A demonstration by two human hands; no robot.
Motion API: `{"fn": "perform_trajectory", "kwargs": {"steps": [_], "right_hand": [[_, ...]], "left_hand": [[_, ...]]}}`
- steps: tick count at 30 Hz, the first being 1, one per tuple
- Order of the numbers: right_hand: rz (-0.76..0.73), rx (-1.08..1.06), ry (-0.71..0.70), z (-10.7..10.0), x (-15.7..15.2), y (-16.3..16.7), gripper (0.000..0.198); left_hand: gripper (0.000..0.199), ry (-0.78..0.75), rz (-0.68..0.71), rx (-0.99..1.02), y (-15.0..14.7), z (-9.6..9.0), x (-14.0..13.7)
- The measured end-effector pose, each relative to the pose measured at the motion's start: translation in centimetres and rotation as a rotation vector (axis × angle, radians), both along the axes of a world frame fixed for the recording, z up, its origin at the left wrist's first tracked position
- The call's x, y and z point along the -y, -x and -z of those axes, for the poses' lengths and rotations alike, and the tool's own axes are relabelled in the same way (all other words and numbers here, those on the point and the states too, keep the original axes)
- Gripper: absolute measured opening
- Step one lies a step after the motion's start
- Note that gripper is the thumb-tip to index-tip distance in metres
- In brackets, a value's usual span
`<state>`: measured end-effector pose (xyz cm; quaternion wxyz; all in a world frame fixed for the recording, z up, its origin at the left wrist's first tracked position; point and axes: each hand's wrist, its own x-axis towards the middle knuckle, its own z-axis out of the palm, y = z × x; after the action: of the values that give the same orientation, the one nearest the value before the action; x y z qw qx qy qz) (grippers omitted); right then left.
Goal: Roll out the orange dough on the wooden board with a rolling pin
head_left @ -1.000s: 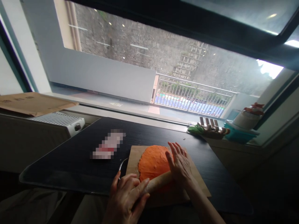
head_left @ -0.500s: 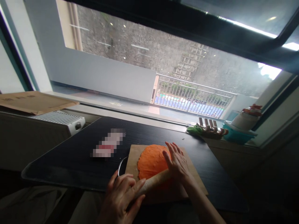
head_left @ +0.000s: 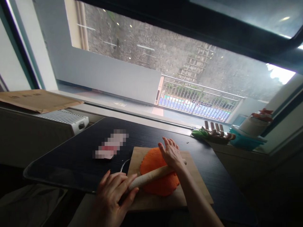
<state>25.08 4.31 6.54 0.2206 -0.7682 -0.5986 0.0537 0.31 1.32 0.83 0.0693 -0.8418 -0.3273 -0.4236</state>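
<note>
A pale wooden rolling pin (head_left: 151, 177) lies slantwise across a flat, round sheet of orange dough (head_left: 162, 186). The dough rests on a wooden board (head_left: 197, 189). My left hand (head_left: 115, 190) is closed around the pin's near left end, thumb below and fingers above. On the far right part of the pin presses the palm of my right hand (head_left: 174, 154), its fingers stretched out and apart over the dough. The right end of the pin shows just past the wrist.
The board sits on a dark table (head_left: 78, 157), with a blurred pinkish item (head_left: 111, 146) to the left. Part of a metal rim (head_left: 124, 164) shows beside the board. A brown envelope (head_left: 40, 99) lies at left; a teal basket (head_left: 246, 138) stands by the window at right.
The pin has rolled away from me over the dough, uncovering its near part. My right hand has slid forward and left with it; the view has shifted slightly.
</note>
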Motion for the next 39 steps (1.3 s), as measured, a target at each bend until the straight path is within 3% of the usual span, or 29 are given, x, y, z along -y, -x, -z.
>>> {"fn": "perform_trajectory", "kwargs": {"steps": [5,8,12,16,19,29,36,39], "right_hand": [[0.024,0.045,-0.074,1.8,6.8,-1.4,0.053],[0.028,-0.009,-0.066,2.0,8.4,-2.7,0.054],[0.011,-0.035,-0.073,1.4,5.5,-2.8,0.056],[-0.059,-0.011,0.044,0.8,1.1,-0.4,0.054],[-0.050,0.003,0.106,0.4,-0.5,0.7,0.055],[-0.135,0.103,-0.021,1.9,6.4,-1.0,0.047],[-0.124,0.010,0.085,0.6,0.4,-0.3,0.053],[-0.144,0.011,0.080,0.8,0.7,-0.5,0.051]], "left_hand": [[0.043,-0.057,0.178,-0.040,-0.6,0.9,1.5],[0.041,-0.041,0.210,-0.026,-0.6,0.8,1.6],[0.035,0.022,0.123,0.030,1.4,0.1,0.8],[0.026,0.023,0.012,0.105,3.7,-0.3,0.2],[0.023,0.061,-0.045,0.162,3.8,-0.5,0.3],[0.032,0.085,0.090,0.092,2.0,0.3,2.2],[0.025,0.080,0.036,0.155,2.6,-0.3,0.7],[0.026,0.075,0.044,0.169,2.8,-0.2,0.9]]}}
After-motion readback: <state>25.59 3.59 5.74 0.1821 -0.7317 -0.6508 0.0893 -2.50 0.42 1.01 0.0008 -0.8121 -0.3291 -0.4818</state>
